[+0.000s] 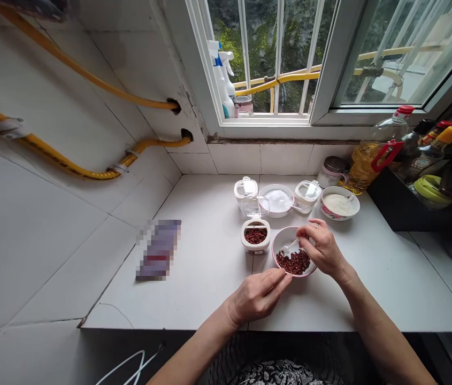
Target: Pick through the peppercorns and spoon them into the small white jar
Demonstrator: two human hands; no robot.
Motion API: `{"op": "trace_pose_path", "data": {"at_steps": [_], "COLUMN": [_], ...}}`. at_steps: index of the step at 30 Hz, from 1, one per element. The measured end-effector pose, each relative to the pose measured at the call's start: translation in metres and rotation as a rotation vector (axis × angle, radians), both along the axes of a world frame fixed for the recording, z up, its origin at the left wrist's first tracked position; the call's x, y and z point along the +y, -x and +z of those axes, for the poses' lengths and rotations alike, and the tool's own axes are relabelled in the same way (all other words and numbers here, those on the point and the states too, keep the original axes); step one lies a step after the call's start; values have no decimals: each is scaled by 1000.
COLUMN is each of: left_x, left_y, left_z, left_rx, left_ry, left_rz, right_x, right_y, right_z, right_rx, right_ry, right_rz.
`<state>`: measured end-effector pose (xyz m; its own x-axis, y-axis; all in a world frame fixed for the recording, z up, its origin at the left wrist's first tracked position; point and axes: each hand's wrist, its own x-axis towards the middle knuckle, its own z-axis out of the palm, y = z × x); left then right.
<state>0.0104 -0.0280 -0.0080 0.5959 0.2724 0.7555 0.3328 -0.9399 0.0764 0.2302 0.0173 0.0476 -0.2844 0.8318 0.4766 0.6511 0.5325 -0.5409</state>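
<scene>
A small pink-rimmed bowl of reddish-brown peppercorns sits on the white counter. My right hand pinches the handle of a small white spoon that rests inside the bowl. My left hand touches the bowl's near rim with its fingertips. Just left of the bowl stands an open square seasoning jar holding the same peppercorns, its clear lid flipped up.
Behind are two more lidded jars, a bowl of white grains and a bowl of white powder. Oil and sauce bottles stand at the right. A blurred packet lies at the left. Spray bottles stand on the windowsill.
</scene>
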Motion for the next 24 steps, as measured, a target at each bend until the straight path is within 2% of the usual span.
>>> {"op": "trace_pose_path", "data": {"at_steps": [9,17,24], "left_x": [-1,-1,-1], "left_y": [2,2,2], "left_z": [0,0,-2], "left_rx": [1,6,8], "left_ry": [13,21,29], "left_rz": [-14,-23,-24], "right_x": [-1,-4,-3], "right_y": [5,5,4], "right_z": [-3,-3,3], "right_rx": [45,177,353], "right_ry": [108,289,386], "right_rz": [-2,-52,-120]}}
